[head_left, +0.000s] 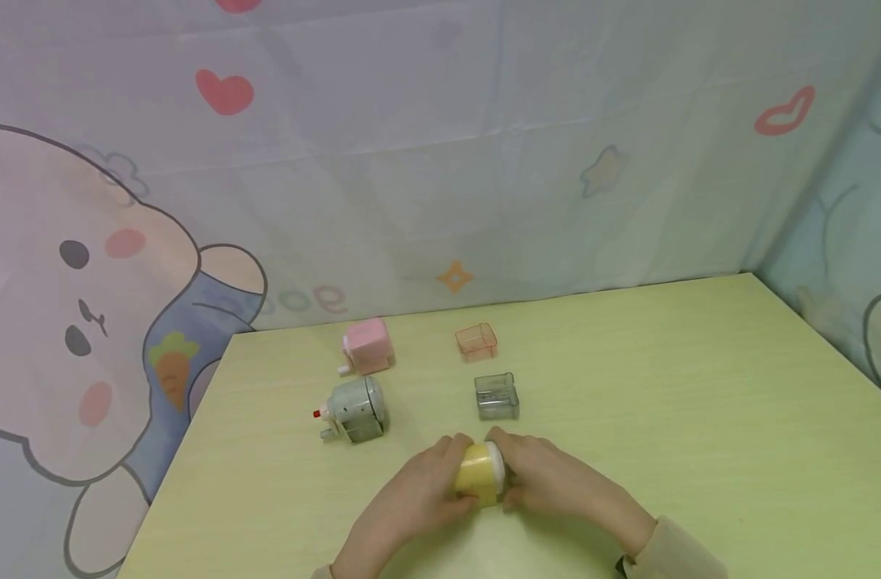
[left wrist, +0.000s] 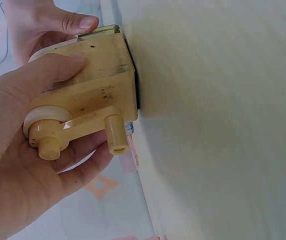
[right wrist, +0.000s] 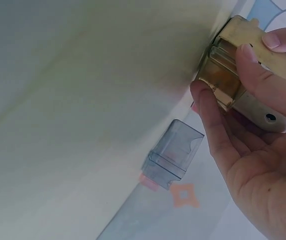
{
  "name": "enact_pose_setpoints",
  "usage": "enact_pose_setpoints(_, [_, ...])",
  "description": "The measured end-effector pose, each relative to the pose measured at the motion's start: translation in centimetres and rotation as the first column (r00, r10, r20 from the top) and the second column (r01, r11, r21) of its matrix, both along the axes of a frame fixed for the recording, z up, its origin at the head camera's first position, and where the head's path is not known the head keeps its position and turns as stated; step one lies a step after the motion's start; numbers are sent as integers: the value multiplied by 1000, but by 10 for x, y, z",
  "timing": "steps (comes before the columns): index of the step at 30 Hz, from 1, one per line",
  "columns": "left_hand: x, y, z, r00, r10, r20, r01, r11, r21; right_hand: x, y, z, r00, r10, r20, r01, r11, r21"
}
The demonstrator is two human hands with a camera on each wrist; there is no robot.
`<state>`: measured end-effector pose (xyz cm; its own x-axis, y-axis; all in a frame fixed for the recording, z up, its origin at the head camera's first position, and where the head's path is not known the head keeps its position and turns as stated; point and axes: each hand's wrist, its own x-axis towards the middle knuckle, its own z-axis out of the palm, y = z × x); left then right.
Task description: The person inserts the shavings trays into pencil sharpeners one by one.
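Observation:
A yellow crank pencil sharpener is held low over the table between both hands. My left hand grips its body, thumb on one side and fingers curled round the other. In the left wrist view, its yellow crank points out beneath the left thumb. At the sharpener's opposite end, my right hand pinches the see-through shavings drawer between thumb and fingers. That drawer sits in the sharpener's body. Part of the body is hidden behind the hands.
Behind the hands lies a clear grey shavings drawer, and farther back a clear orange one. To the left stand a grey crank sharpener and a pink one. A printed curtain hangs along the table's back edge.

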<state>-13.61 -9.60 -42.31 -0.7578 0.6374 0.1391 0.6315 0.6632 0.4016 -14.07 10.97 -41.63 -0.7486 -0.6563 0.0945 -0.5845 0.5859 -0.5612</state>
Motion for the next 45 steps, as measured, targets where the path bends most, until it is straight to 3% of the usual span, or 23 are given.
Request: enact_pose_setpoints(45, [-1, 0, -2, 1000, 1, 9, -1, 1000, 18, 0, -9, -1, 1000, 3, 11, -2, 1000, -21])
